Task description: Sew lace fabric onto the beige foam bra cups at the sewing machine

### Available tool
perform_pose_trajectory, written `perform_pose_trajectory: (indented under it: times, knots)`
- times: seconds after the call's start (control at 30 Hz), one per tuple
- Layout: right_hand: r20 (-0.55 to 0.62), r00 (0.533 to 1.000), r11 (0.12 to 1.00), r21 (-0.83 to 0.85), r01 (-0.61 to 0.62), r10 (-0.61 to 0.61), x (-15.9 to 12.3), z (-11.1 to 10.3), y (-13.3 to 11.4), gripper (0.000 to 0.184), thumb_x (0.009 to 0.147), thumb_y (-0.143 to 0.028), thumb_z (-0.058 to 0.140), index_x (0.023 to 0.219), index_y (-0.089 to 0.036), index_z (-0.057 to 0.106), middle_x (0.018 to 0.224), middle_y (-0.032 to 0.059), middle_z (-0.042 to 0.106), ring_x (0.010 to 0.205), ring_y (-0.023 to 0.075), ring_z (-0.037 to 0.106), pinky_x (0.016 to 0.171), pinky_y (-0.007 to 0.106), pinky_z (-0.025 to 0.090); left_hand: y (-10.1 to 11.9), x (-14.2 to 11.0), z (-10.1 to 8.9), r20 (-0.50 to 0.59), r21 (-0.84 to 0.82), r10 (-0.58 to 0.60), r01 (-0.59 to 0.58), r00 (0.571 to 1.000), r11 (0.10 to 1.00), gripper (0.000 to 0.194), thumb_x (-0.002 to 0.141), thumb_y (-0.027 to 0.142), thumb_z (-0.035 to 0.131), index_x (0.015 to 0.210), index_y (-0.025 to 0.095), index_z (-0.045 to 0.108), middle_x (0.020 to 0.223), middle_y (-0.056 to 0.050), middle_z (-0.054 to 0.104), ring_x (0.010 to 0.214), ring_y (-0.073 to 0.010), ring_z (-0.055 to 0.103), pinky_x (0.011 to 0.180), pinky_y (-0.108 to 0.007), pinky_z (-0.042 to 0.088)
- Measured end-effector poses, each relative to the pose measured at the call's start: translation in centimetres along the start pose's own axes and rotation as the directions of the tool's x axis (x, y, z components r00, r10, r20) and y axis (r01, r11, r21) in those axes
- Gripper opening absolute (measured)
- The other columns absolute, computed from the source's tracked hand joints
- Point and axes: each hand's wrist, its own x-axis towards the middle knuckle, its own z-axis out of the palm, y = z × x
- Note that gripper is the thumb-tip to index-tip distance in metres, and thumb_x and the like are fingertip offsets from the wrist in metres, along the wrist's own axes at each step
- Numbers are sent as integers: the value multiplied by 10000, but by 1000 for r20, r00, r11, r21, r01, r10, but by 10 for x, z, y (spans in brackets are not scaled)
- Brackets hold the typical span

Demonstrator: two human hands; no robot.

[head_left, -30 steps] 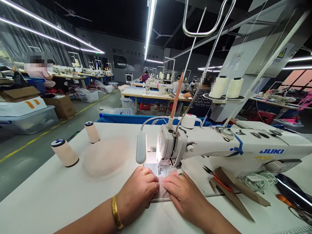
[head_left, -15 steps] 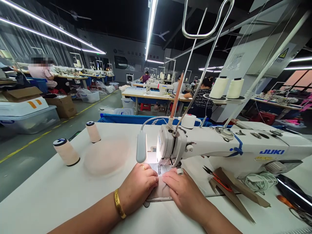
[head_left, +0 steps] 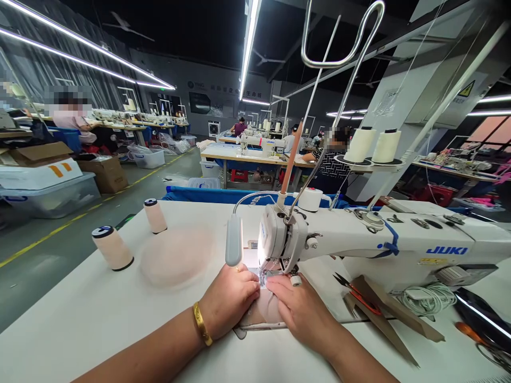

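Observation:
At the presser foot of a white JUKI sewing machine (head_left: 343, 236), a thin pale pink piece of fabric (head_left: 266, 306) lies under the needle area. My left hand (head_left: 229, 298), with a gold bangle at the wrist, is closed on the fabric's left side, fingers curled beside the foot. On the other side my right hand (head_left: 301, 308) grips the fabric, fingertips together close to the foot and fingers fairly straight. Both thumbs are partly hidden. The machine lamp (head_left: 234, 242) shines just above my left hand.
Two pale pink thread cones (head_left: 113, 250) and a sheer pinkish patch (head_left: 178, 258) are at left on the white table (head_left: 120, 330). To the right lie orange-handled snips (head_left: 363, 299) on brown card (head_left: 383, 330), and a coiled cable (head_left: 429, 298). Other people work at machines beyond.
The view has shifted very slightly. Both hands stay at the presser foot with the fabric, and my left hand's fingers sit slightly nearer the foot.

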Motion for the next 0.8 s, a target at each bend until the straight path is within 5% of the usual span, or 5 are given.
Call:
perform_pose_trajectory:
  times: [0.23,0.47,0.63,0.8]
  knots:
    - [-43,999,1000,-13,24,-24,-1,2,1,505,779,24,488,1167,-217,704,1250,55,741,1025,269,636,863,394,529,-6,-2,-2,126,-98,-114,126,986,987,138,977,167,612,1083,202,692,1080,-51,750,1005,-255,669,881,-413,493]
    - [-105,992,997,19,69,-67,-3,0,-1,467,870,22,450,1221,-207,657,1225,73,757,1019,277,672,826,414,556,-4,6,-12,269,95,-212,193,940,977,246,961,272,620,1192,195,661,1221,-119,654,1031,-323,623,868,-503,530]
    - [-181,968,983,35,182,-173,-6,-3,-3,454,911,16,433,1272,-205,599,1159,81,771,1019,268,698,820,415,577,12,5,-26,255,232,-256,198,932,952,184,892,309,718,818,158,645,1095,-139,652,1051,-360,623,874,-519,516]
    - [-184,964,977,56,206,-193,-6,-4,-9,432,940,-9,454,1300,-209,581,1317,91,712,1130,264,660,898,405,573,30,-2,-30,284,68,-94,78,954,995,264,816,268,816,760,189,570,887,-21,663,937,-279,631,881,-473,492]
